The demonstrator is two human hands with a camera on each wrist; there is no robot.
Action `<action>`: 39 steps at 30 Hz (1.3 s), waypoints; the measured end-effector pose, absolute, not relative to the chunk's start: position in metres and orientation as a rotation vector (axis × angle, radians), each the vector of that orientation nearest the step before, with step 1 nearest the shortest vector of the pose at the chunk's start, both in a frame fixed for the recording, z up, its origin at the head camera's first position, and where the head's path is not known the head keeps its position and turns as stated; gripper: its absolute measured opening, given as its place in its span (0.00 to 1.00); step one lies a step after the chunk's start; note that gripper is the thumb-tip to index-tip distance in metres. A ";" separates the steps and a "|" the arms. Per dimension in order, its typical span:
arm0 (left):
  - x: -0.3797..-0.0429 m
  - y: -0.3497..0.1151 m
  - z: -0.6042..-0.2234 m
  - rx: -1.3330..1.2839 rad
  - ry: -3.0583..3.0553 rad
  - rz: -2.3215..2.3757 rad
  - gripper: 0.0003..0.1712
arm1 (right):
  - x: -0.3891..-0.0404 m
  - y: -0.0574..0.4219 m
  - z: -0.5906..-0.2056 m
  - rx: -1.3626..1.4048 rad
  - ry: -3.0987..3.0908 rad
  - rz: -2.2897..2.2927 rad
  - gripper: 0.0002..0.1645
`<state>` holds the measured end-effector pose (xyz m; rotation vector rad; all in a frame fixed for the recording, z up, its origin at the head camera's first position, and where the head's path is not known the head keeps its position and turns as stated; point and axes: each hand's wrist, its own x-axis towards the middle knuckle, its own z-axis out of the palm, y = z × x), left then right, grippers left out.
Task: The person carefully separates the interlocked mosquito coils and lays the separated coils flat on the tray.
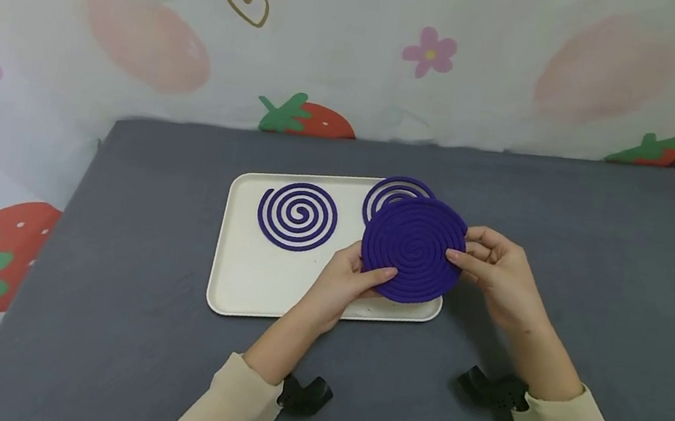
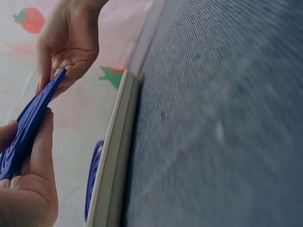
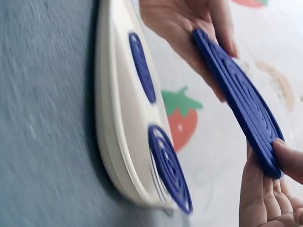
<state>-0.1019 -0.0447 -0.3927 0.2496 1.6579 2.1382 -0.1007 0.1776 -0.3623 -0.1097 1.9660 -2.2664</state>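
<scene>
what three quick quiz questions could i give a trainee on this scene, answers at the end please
1. How is the tightly wound purple disc held?
2. True or false: in the head view, the loose spiral at the left of the white tray touches the held disc.
3. What colour is the surface under the tray? a) red b) grey c) yellow

Key:
1. By its edges, in the left hand and right hand.
2. False.
3. b
</scene>
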 end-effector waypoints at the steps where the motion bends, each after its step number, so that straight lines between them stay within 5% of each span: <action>1: -0.101 -0.047 -0.393 0.243 1.668 2.137 0.26 | -0.100 0.175 -0.362 -0.111 1.957 -2.275 0.10; 9: -0.095 -0.064 -0.392 0.144 1.710 2.175 0.27 | -0.101 0.151 -0.369 -0.107 1.852 -2.276 0.11; 16: -0.090 -0.077 -0.396 0.109 1.721 2.202 0.27 | -0.105 0.128 -0.376 -0.111 1.886 -2.145 0.23; 39: -0.081 -0.079 -0.395 0.099 1.638 2.231 0.22 | -0.088 0.111 -0.378 -0.075 1.890 -2.246 0.24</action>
